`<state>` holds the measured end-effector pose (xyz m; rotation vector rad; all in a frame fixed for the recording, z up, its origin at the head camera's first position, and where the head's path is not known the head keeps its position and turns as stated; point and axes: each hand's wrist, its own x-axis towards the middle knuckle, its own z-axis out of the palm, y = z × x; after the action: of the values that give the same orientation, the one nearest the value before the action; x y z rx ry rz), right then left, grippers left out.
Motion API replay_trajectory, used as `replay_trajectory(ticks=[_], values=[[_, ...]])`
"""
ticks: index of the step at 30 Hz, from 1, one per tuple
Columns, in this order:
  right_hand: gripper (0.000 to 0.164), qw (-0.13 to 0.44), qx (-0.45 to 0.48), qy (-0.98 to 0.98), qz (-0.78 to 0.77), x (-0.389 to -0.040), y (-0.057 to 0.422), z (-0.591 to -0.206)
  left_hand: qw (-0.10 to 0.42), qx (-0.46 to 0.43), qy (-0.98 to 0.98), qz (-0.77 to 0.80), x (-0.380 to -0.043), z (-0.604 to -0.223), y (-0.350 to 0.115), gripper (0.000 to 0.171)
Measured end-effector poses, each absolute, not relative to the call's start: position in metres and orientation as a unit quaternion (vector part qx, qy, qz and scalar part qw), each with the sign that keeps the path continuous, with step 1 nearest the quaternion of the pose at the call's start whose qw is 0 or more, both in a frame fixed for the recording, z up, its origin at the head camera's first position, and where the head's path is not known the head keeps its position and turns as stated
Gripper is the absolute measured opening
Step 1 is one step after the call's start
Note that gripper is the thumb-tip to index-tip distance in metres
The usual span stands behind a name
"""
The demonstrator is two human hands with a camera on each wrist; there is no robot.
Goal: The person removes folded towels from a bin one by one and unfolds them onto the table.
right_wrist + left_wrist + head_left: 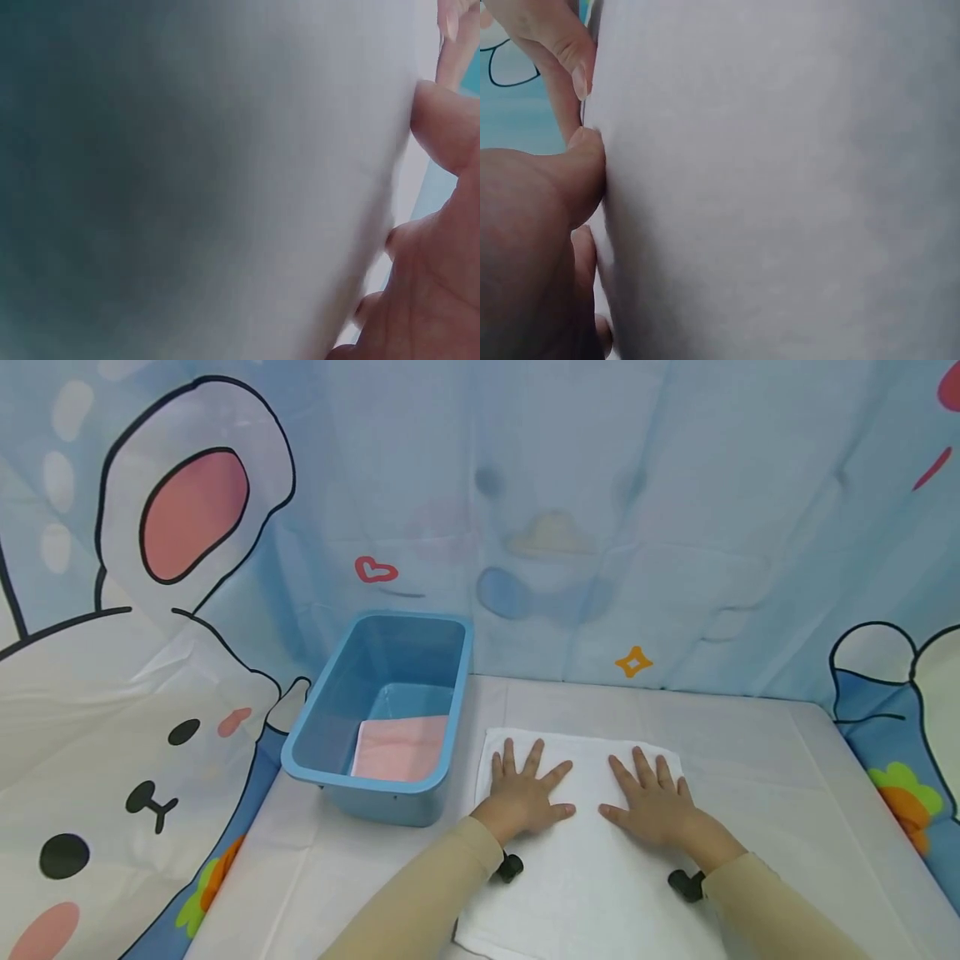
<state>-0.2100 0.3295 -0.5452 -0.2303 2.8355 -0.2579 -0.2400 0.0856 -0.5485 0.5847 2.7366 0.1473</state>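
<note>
A white cloth [585, 893] lies spread on the table in front of me, its near end running out of the head view. My left hand [522, 797] rests on its far left part with the fingers spread and straight. The right hand [654, 808] lies on the far right part in the same way, fingers splayed. Between the two thumbs a strip of cloth shows. In the left wrist view the thumb [585, 176] touches the cloth surface, and in the right wrist view the other thumb [442, 124] does too.
A blue plastic basin [300, 768] stands left of the cloth, with a folded pink cloth [401, 749] inside. The white-covered table [810, 827] meets a light blue printed curtain [735, 527] at the back. A small black device sits under each wrist.
</note>
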Motion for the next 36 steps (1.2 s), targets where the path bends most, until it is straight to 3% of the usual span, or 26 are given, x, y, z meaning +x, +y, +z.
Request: replay_trajectory(ticks=[17,27,36], values=[[0.107,0.165,-0.028,0.979,-0.113,-0.226,0.345,-0.543,0.180,0.157,0.969,0.069,-0.270,-0.563,0.086,0.078],[0.111,0.169,-0.028,0.976,-0.135,-0.226,0.349,-0.545,0.162,0.179,0.965,0.097,-0.263,-0.558,0.074,0.080],[0.104,0.115,-0.062,0.980,-0.148,-0.200,0.334,-0.544,0.145,0.205,0.965,0.079,-0.239,-0.549,0.079,0.083]])
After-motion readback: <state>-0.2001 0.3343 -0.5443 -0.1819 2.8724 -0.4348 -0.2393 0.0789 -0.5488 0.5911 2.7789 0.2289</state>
